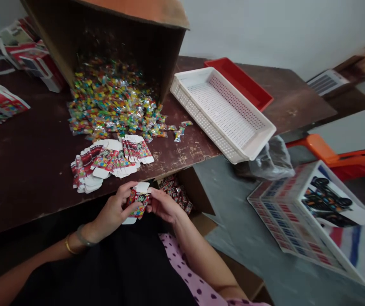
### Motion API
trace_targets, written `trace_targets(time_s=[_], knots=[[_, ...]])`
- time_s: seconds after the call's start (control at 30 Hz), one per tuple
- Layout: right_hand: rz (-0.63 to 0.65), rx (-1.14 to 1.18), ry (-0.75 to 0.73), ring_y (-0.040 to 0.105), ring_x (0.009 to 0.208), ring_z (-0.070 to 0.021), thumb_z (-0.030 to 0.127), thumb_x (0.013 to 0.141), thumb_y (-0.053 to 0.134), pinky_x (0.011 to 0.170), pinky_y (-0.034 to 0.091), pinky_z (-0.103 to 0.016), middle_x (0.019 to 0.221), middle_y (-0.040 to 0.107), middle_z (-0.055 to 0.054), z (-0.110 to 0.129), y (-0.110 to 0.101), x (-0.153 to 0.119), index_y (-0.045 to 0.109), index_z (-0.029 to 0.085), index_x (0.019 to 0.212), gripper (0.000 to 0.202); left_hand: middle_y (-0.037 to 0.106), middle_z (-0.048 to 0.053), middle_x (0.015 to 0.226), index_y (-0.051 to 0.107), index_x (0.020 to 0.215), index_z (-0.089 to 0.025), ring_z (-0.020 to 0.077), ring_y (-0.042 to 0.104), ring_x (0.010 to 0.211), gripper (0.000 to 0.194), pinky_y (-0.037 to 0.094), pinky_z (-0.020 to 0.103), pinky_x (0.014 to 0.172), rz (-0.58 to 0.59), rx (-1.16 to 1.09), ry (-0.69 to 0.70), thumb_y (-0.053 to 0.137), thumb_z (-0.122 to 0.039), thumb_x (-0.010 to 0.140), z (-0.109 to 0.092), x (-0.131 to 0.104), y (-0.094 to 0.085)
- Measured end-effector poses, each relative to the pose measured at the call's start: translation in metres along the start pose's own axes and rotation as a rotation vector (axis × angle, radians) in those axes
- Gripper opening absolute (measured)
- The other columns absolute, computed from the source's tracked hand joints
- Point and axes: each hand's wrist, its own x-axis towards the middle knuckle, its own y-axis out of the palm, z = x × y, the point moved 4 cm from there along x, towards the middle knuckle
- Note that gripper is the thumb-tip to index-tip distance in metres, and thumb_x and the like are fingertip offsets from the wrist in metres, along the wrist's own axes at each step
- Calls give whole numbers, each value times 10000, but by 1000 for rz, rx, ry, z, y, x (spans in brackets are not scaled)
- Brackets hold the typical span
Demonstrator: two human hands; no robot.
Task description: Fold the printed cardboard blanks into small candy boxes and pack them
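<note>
Small carton (142,199): left hand (115,208) grip closed on it, right hand (166,206) pinching edge.

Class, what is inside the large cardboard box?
Colourful small packets lie in the cardboard box and spill onto the table. They hide the box's floor; its dark back is unclear.

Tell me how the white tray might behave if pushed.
The white tray is probably light for its size, given its perforated walls. It looks fairly stiff, with straight sides. One corner overhangs the table, so pushing it farther outward could tip it.
</note>
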Motion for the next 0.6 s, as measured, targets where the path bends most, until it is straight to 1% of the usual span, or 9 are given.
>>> trace_targets(time_s=[0.13, 0.2, 0.27, 0.33, 0.4, 0.43, 0.5, 0.57, 0.6], knots=[[-5, 1, 22, 576, 657, -84, 428, 728, 795, 549, 508, -175, 769, 627, 2, 2, -6, -9, 658, 145, 908, 362, 730, 43, 1037, 385, 1334, -247, 219, 730, 837, 535, 568, 334, 765, 32, 38, -8, 629, -338, 867, 6, -4, 2], [-18, -43, 36, 576, 638, -83, 416, 716, 801, 554, 517, -185, 749, 630, 4, 8, -8, -11, 670, 138, 879, 347, 729, 25, 985, 444, 1295, -244, 210, 720, 817, 476, 552, 307, 750, 76, 117, -13, 627, -342, 867, 6, -4, 3], [-32, -148, 50, 575, 605, -81, 371, 669, 829, 556, 519, -196, 732, 638, 7, 12, -10, -12, 688, 130, 856, 336, 725, 0, 895, 537, 1219, -244, 193, 699, 760, 378, 526, 275, 718, 163, 205, -21, 627, -343, 865, 5, -7, 7], [-28, -314, 63, 581, 582, -85, 316, 637, 833, 557, 512, -206, 731, 655, 5, 12, -11, -13, 712, 125, 857, 314, 725, -8, 859, 626, 1111, -243, 184, 681, 750, 254, 503, 256, 712, 263, 220, -37, 604, -341, 877, 5, -12, 12], [-28, -514, 37, 575, 562, -86, 277, 674, 787, 552, 491, -210, 728, 663, 6, 7, -9, -14, 736, 134, 886, 261, 737, 2, 861, 688, 986, -233, 191, 674, 783, 200, 491, 253, 727, 295, 156, -80, 548, -349, 903, 8, -16, 16], [-41, -625, -12, 573, 568, -87, 256, 709, 752, 560, 482, -211, 738, 664, 4, 4, -8, -15, 747, 145, 906, 226, 742, 10, 857, 706, 928, -225, 200, 672, 804, 218, 489, 258, 738, 275, 111, -113, 533, -356, 905, 12, -18, 17], [-90, -851, -181, 588, 634, -102, 203, 775, 681, 613, 477, -223, 786, 671, -8, 0, -2, -18, 762, 176, 950, 195, 747, 25, 848, 718, 839, -208, 219, 666, 842, 230, 486, 272, 761, 188, 7, -196, 560, -371, 873, 22, -20, 16], [-126, -1025, -364, 616, 758, -130, 183, 837, 624, 705, 483, -244, 868, 687, -28, -3, 6, -23, 761, 209, 1014, 225, 742, 31, 833, 714, 818, -194, 224, 661, 831, 210, 486, 276, 737, 112, -130, -307, 621, -383, 810, 35, -22, 15], [-135, -1074, -419, 624, 815, -142, 199, 869, 603, 748, 484, -253, 900, 694, -38, -5, 10, -26, 756, 221, 1046, 234, 737, 30, 821, 708, 817, -188, 218, 658, 808, 211, 483, 271, 709, 94, -199, -363, 644, -385, 782, 40, -22, 16]])
